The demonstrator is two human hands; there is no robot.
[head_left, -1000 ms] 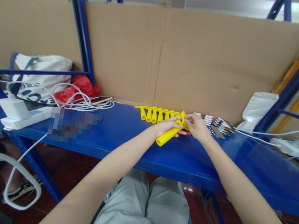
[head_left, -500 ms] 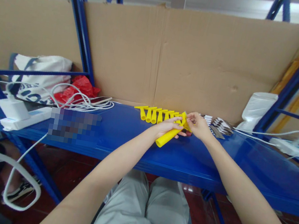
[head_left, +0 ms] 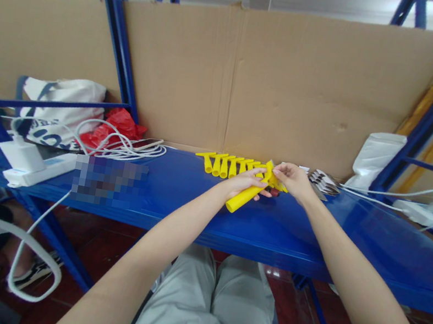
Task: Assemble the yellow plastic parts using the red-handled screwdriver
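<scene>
My left hand [head_left: 241,182] is wrapped round a yellow plastic handle [head_left: 244,199], with its hollow round end tilted down toward me and its head pointing away. At that head, the fingers of my right hand [head_left: 289,178] are pinched together; anything small between them is too hard to see. Behind my left hand stretches a row of several like yellow T-shaped handles [head_left: 216,166], their hollow ends facing me. More yellow pieces [head_left: 279,185] show under my right fingers. A small dark red object [head_left: 274,192] lies beside my left fingertips, partly covered.
Right of my hands lie several flat black-and-white packets [head_left: 325,182]. A white pouch [head_left: 375,162] leans by the right post. White cables [head_left: 130,151], a red plastic bag [head_left: 120,125], a cloth bag [head_left: 62,109] and a power strip [head_left: 47,168] occupy the left. Cardboard [head_left: 297,87] walls the back.
My right hand has shifted slightly to the right along the handle's head. My left hand keeps the handle in nearly the same place, and the view has tilted a little.
</scene>
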